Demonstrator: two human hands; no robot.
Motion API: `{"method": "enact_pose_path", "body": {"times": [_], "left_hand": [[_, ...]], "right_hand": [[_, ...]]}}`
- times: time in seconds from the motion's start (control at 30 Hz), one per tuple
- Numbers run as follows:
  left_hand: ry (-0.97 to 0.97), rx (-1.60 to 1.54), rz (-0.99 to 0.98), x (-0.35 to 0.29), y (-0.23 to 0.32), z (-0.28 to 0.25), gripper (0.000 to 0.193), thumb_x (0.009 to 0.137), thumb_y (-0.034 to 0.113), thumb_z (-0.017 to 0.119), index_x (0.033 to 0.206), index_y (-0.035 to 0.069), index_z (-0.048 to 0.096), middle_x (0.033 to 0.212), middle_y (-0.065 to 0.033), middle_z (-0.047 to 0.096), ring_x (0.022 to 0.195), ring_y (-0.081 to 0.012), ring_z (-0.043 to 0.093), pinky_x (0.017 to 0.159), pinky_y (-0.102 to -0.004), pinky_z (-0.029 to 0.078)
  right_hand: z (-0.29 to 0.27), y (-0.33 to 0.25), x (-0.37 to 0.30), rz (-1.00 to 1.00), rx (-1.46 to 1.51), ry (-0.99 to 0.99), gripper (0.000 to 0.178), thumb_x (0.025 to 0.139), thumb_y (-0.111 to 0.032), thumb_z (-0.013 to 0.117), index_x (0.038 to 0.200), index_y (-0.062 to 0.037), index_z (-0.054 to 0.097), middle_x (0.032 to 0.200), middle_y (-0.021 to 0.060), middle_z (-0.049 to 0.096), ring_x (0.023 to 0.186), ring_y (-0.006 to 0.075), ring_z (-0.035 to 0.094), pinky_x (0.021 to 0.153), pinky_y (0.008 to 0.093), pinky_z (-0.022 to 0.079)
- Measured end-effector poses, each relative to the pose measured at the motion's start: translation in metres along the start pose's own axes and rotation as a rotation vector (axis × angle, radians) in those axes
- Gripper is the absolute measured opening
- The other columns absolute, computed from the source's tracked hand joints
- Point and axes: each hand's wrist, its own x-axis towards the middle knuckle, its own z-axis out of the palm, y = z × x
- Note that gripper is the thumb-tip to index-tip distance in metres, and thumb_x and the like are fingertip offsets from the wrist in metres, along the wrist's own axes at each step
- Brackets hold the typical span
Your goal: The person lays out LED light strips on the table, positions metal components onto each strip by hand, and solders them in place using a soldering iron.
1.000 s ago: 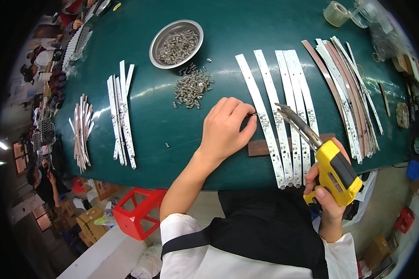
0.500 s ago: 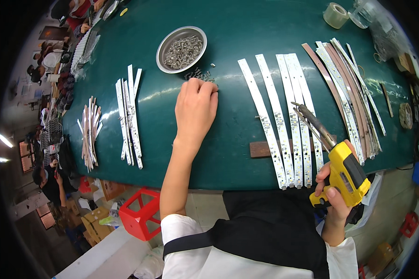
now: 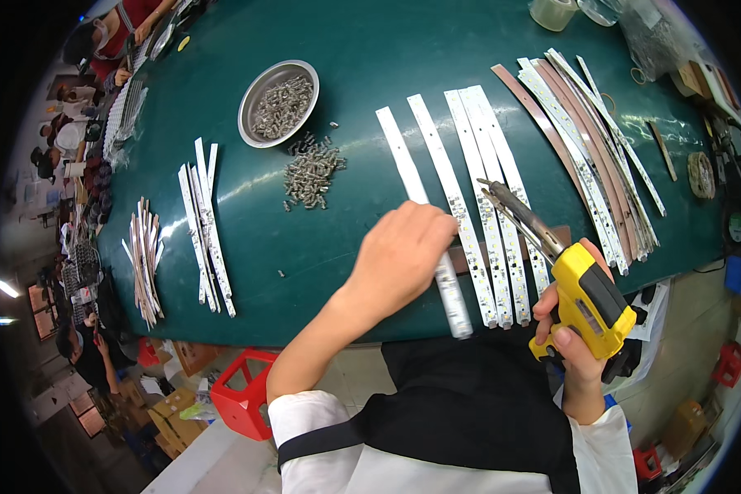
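Observation:
My left hand is closed over the leftmost white LED strip. Its fingertips are hidden beneath it, so what they pinch cannot be seen. That strip's lower end is smeared by motion. My right hand grips a yellow and black soldering gun by its handle. The gun's dark tip points up and left, above several more LED strips lying side by side. Left of the strips lies a pile of small shiny metallic parts, and a steel bowl holds more of them.
A brown wooden bar lies under the strips. Stacked strips fan out at right; two smaller bundles lie at left. A tape roll stands at the far edge. A red stool is below the table.
My left hand has left the pile of small parts and come right and nearer, onto the leftmost strip, which now lies farther from its neighbour. My right hand still holds the soldering gun.

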Motion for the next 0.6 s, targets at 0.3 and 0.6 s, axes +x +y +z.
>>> {"method": "enact_pose_path", "body": {"times": [0.3,0.6], "left_hand": [[0.041,-0.390,-0.333,0.005,-0.012,-0.009,0.013,0.083,0.001,0.065,0.096,0.003,0.064,0.083,-0.0066,0.064,0.072,-0.0176,0.060,0.066,-0.0287,0.049],[0.114,-0.105,-0.301,0.011,-0.018,0.011,0.008,0.083,0.003,0.065,0.091,0.004,0.066,0.081,-0.0068,0.067,0.074,-0.0202,0.063,0.066,-0.0312,0.049]], "right_hand": [[-0.002,0.001,0.002,0.002,0.012,-0.053,0.089,0.075,-0.009,0.071,0.148,-0.0041,0.021,0.094,0.0154,0.063,0.066,0.0105,0.058,0.062,0.0216,0.048],[-0.002,0.004,0.004,-0.001,-0.007,-0.101,0.085,0.076,-0.006,0.070,0.148,-0.0013,0.023,0.100,0.0139,0.061,0.094,0.0177,0.061,0.076,0.0267,0.049]]}}
